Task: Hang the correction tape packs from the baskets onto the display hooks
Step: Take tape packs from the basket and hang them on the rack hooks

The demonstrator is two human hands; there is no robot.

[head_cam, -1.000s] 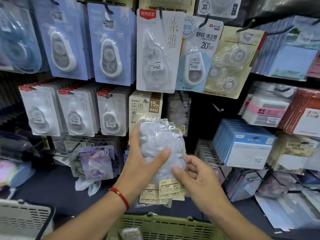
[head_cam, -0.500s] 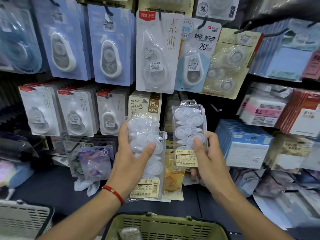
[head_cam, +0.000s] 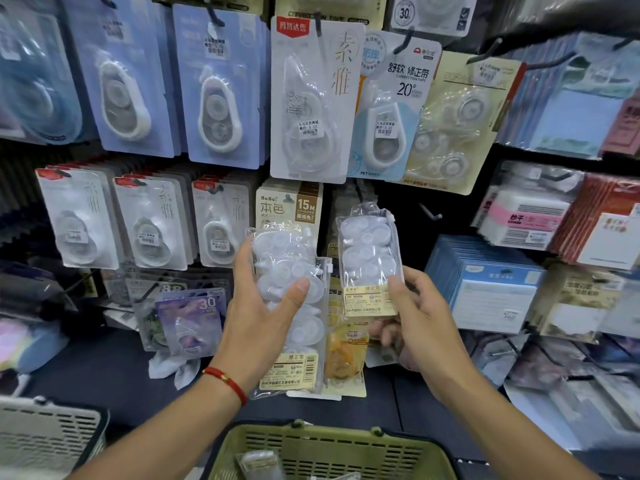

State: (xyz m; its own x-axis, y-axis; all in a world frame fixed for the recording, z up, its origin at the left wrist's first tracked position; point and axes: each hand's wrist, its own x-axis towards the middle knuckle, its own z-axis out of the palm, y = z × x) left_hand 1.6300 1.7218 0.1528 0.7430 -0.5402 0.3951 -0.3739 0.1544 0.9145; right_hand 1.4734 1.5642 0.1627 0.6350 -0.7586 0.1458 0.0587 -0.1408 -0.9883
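white basket [head_cam: 45, 434]: bottom left corner, contents not visible
left hand [head_cam: 263, 306]: fingers and thumb wrapped round a stack of clear correction tape packs [head_cam: 294, 306], red string on wrist
change: one second ago both hands were on a single bundle; now split, one pack pulled off and raised, so it is likely next for hanging
right hand [head_cam: 415, 317]: thumb pinching single pack [head_cam: 369, 261] upright in front of the display, not yet on a hook
bare hook [head_cam: 431, 213]: just right of single pack, probable target
green basket [head_cam: 329, 452]: bottom centre, another pack inside
writing: "15M" and "BoBo" on tan card [head_cam: 289, 206], "20" on blue-white card [head_cam: 398, 98], "30" on purple pack [head_cam: 190, 320]
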